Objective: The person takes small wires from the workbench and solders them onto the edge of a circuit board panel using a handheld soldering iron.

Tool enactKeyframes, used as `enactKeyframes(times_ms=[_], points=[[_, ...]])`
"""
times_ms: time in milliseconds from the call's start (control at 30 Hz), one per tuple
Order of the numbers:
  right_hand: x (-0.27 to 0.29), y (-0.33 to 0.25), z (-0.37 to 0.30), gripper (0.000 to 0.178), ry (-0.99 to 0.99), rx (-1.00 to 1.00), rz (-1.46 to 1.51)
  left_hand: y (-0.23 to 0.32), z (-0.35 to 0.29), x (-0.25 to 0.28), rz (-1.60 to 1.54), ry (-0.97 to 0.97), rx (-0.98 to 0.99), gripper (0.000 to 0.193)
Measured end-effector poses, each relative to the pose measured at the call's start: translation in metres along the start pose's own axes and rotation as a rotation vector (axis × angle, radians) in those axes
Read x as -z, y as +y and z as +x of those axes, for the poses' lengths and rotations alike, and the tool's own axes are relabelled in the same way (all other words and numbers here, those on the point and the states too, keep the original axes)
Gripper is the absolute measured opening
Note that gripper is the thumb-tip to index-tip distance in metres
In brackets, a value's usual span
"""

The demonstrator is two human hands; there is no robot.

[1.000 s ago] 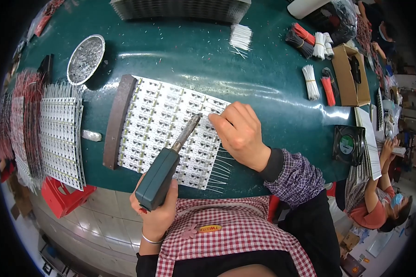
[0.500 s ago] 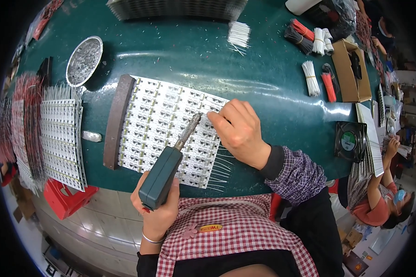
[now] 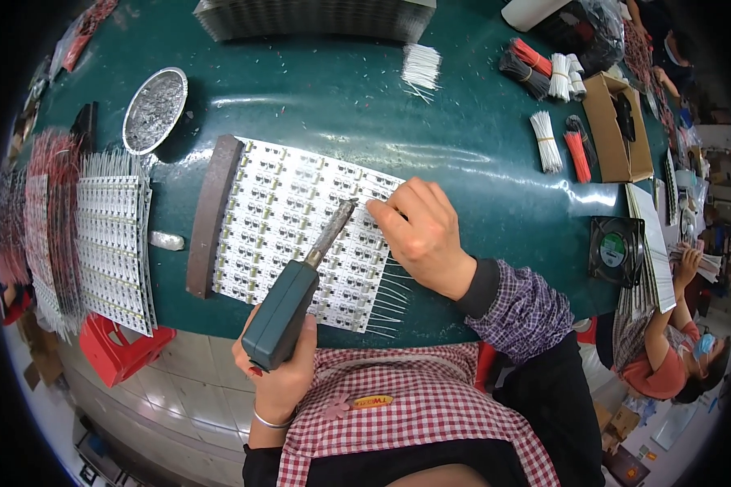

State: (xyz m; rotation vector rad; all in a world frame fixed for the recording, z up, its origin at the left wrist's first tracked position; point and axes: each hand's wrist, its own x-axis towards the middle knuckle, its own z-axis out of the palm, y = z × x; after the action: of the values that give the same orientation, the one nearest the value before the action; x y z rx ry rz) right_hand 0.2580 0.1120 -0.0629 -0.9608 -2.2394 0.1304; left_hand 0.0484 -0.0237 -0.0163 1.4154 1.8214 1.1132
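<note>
Right now, left hand (image 3: 280, 369): closed around the green grip of a soldering iron (image 3: 296, 296), tip down on the panel of small circuit boards (image 3: 300, 219).
Right hand (image 3: 422, 231): fingers curled, pinching a thin white wire at the panel's right edge.
Doing it well: probably a brief, steady touch, fingers kept back from the hot tip.
Edges: a brown bar (image 3: 213, 213) bounds the panel's left side.
Room: bare green worktop (image 3: 341, 105) beyond the panel.
</note>
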Motion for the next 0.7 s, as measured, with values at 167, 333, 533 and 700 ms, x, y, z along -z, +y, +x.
enactKeyframes(times_ms=[167, 333, 533, 700], points=[[0.0000, -0.0001, -0.0006, 0.029, -0.005, -0.006, -0.002, 0.0028, 0.0035, -0.0046, -0.076, -0.012, 0.012, 0.014], [0.0009, -0.0003, -0.0001, 0.032, -0.002, -0.003, -0.006, 0.0067, 0.0044, -0.0040, -0.047, -0.007, -0.008, 0.016], [-0.0009, -0.0001, -0.0004, 0.032, -0.004, -0.002, 0.000, -0.0016, -0.0036, -0.0013, 0.037, 0.007, -0.010, 0.018], [-0.0011, 0.0001, -0.0013, 0.031, 0.000, -0.008, -0.008, 0.0038, -0.0036, 0.0025, 0.056, 0.009, -0.018, 0.019]])
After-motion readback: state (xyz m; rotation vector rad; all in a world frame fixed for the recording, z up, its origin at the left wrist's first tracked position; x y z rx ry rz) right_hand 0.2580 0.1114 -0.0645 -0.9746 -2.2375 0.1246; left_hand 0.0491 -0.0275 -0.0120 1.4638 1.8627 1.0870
